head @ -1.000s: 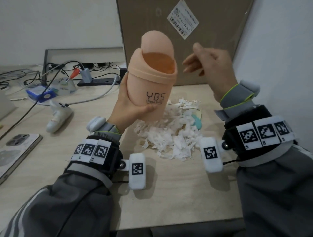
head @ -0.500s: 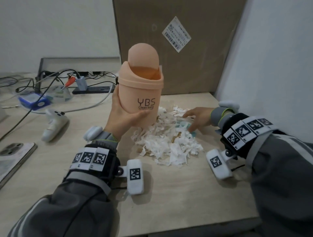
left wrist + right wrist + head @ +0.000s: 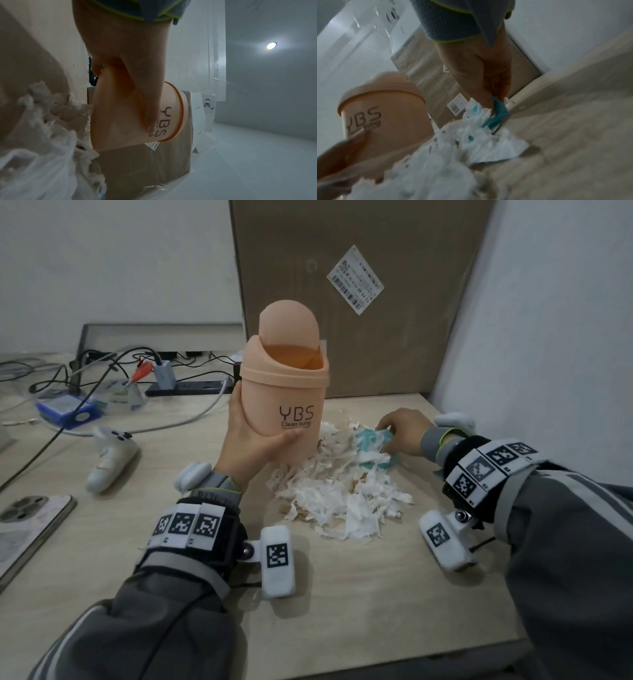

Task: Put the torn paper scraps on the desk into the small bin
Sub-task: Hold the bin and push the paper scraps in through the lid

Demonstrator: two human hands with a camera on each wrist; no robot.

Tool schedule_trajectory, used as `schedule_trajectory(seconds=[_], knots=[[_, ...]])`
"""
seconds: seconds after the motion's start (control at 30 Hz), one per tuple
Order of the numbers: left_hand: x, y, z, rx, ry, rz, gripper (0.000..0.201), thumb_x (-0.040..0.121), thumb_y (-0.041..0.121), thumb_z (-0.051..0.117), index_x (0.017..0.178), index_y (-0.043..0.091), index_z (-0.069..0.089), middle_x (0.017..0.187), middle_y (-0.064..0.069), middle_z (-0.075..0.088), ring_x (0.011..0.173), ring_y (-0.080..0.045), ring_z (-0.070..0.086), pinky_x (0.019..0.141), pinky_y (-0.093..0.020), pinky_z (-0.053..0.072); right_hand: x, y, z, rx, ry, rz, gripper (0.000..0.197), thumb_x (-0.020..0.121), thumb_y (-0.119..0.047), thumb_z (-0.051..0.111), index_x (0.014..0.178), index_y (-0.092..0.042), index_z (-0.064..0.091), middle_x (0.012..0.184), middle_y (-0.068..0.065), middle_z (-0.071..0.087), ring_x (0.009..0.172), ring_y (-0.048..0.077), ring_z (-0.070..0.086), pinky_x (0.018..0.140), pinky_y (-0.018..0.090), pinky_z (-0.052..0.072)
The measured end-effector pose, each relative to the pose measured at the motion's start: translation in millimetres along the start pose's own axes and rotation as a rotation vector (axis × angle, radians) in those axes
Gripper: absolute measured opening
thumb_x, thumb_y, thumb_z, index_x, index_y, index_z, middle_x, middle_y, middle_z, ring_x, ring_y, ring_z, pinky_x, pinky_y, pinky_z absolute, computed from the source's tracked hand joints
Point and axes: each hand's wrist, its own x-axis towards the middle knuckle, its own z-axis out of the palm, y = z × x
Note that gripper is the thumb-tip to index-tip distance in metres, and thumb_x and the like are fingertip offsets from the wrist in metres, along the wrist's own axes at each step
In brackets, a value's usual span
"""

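A peach swing-lid bin [image 3: 284,392] marked "YBS" stands upright just over the desk, and my left hand [image 3: 253,446] grips its lower body; the thumb lies across the bin [image 3: 116,121] in the left wrist view. A heap of white torn paper scraps [image 3: 342,494] lies on the desk right of the bin. My right hand [image 3: 400,429] is down at the heap's far right side. Its fingers [image 3: 488,94] curl into a clump of scraps [image 3: 476,112] together with a teal piece [image 3: 498,117]. The bin [image 3: 385,115] is to that hand's left.
A tall cardboard box [image 3: 342,302] stands right behind the heap, with a white wall [image 3: 548,337] to the right. On the left lie a white controller [image 3: 109,453], a phone [image 3: 27,525], and cables with a power strip [image 3: 185,386]. The desk [image 3: 342,594] edge runs in front.
My right hand came down from beside the bin's mouth to the heap and closed on scraps. The left hand lowered the bin and set it upright.
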Motion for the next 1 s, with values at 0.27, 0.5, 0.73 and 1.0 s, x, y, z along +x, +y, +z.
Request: schedule_trajectory(seconds=[0.27,0.5,0.73,1.0], knots=[[0,0,1,0.016,0.010,-0.007,0.120,0.070,0.015,0.091,0.159,0.031,0.013,0.144,0.002,0.047,0.118,0.000,0.052,0.081,-0.021,0.051,2,11,-9,0.336,0.294,0.051,0.040,0.069,-0.019,0.081,0.106,-0.009,0.067,0.094,0.008,0.064,0.083,0.020,0.055,0.072,0.027,0.041],[1,1,5,0.034,0.019,-0.015,0.120,0.070,0.014,0.091,0.159,0.030,0.013,0.142,0.003,0.047,0.116,0.002,0.052,0.080,-0.021,0.051,-3,14,-21,0.582,0.572,0.039,0.016,0.072,-0.012,0.078,0.087,-0.008,0.073,0.076,0.004,0.063,0.071,0.015,0.053,0.058,0.020,0.036],[2,-1,4,0.056,0.043,-0.032,0.119,0.071,0.014,0.090,0.160,0.029,0.013,0.135,0.008,0.049,0.111,0.004,0.054,0.075,-0.015,0.051,-1,24,-18,0.831,0.621,0.057,0.014,0.068,-0.014,0.080,0.070,-0.017,0.067,0.067,-0.004,0.060,0.069,0.014,0.053,0.071,0.031,0.046],[3,-2,5,0.077,0.045,-0.014,0.120,0.070,0.013,0.091,0.160,0.030,0.014,0.141,0.005,0.046,0.116,0.000,0.053,0.081,-0.021,0.051,-10,26,-22,0.904,0.663,-0.032,0.014,0.071,-0.016,0.078,0.076,-0.010,0.067,0.069,0.002,0.062,0.067,0.015,0.053,0.066,0.038,0.048]])
